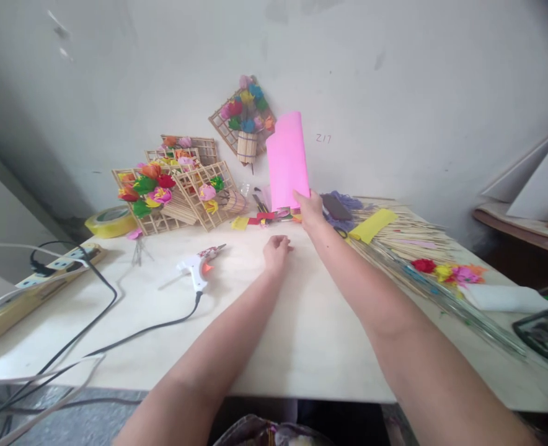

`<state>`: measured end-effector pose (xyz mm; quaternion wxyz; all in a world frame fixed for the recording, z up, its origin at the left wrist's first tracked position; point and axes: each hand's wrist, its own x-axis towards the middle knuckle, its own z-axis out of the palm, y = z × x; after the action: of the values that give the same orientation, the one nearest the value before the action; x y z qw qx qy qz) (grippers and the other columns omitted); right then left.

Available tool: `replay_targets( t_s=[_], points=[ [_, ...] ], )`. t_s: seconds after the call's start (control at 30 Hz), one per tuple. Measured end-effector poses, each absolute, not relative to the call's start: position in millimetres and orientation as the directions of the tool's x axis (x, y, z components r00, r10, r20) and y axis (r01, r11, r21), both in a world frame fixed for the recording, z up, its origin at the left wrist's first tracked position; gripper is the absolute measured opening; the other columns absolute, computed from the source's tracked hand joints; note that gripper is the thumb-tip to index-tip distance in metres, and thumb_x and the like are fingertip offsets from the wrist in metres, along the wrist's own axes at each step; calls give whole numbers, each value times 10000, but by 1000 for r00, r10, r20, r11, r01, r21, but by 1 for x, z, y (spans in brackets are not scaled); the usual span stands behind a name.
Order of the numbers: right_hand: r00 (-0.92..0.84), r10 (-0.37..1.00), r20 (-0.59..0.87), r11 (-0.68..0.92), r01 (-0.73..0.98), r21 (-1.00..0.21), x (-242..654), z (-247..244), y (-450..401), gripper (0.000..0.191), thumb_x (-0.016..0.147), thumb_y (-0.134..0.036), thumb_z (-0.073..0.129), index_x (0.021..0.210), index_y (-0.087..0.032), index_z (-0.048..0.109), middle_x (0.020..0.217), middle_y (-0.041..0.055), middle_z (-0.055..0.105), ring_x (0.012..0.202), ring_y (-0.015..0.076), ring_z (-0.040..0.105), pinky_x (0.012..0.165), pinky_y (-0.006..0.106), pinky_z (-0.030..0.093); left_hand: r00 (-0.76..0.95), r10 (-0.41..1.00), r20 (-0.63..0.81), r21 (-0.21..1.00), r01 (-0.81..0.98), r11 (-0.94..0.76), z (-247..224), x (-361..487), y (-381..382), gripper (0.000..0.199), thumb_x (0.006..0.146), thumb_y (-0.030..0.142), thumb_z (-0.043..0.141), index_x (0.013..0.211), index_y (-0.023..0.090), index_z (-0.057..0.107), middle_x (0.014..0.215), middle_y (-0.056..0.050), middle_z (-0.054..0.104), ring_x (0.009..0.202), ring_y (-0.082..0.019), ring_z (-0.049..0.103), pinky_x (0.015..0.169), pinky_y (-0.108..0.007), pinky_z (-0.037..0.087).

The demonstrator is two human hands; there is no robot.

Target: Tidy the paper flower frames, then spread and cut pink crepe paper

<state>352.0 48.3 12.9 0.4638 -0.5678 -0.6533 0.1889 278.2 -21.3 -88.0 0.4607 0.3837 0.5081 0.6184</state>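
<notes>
My right hand (310, 209) grips the lower edge of a folded bright pink paper sheet (287, 161), raised upright near the wall. My left hand (278, 253) rests on the middle of the table with its fingers curled in; whatever they hold, if anything, is hidden. Just behind it lie red paper strips (261, 218) and a small yellow piece of paper (240, 223). To the left, a white glue gun (198, 269) lies on its side, its cord running toward the front left.
Bamboo lattice panels with paper flowers (162, 192) stand at the back left; another panel (243, 121) is against the wall. Yellow tape (111, 221) and a power strip (60, 272) are on the left. Thin sticks (408, 238), yellow paper (374, 225) and a white roll (506, 298) lie right.
</notes>
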Motion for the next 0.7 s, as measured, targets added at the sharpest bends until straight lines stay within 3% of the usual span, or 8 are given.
replay_targets(
  t_s=[0.1,0.23,0.3,0.4,0.5,0.7],
  points=[
    [182,928,325,251,338,-907,365,2,20,432,883,-326,435,1257,-118,498,1135,124,635,794,170,646,564,232,529,-277,959,-59,997,-63,43,-79,270,-25,174,744,175,541,905,128,589,867,-82,670,565,-112,619,612,-247,495],
    [231,937,263,217,206,-954,379,-16,-5,468,808,-336,513,1231,-136,524,1089,109,649,713,154,621,497,212,484,-108,992,-59,929,359,95,-51,247,-48,177,730,206,553,873,139,633,648,-60,652,476,-153,579,577,-294,480],
    [273,932,237,213,116,-970,382,-27,-12,452,763,-339,554,1163,-129,562,1018,106,662,646,143,591,455,214,456,-86,996,-6,802,595,57,-33,230,-68,173,757,251,536,838,157,656,660,-77,668,574,-190,628,651,-317,487],
    [316,924,216,242,-45,-969,382,-41,-19,410,683,-343,619,1037,-136,598,870,75,662,544,124,528,394,223,413,-158,975,155,457,887,71,-13,200,-100,259,802,338,487,882,186,681,885,-143,699,869,-287,655,757,-381,475],
    [317,927,202,263,-163,-951,380,-48,-28,397,605,-331,670,954,-156,595,779,38,642,504,109,498,360,214,381,-290,933,213,235,942,239,-7,169,-123,311,839,329,426,988,188,660,995,-169,683,971,-319,631,790,-403,460],
    [289,933,214,286,-236,-929,379,-50,-43,392,561,-336,699,895,-169,580,709,6,616,485,93,479,341,194,355,-447,885,131,182,888,422,-20,120,-140,447,832,423,446,1138,114,549,1086,-248,639,1035,-367,596,825,-429,434]
  ],
)
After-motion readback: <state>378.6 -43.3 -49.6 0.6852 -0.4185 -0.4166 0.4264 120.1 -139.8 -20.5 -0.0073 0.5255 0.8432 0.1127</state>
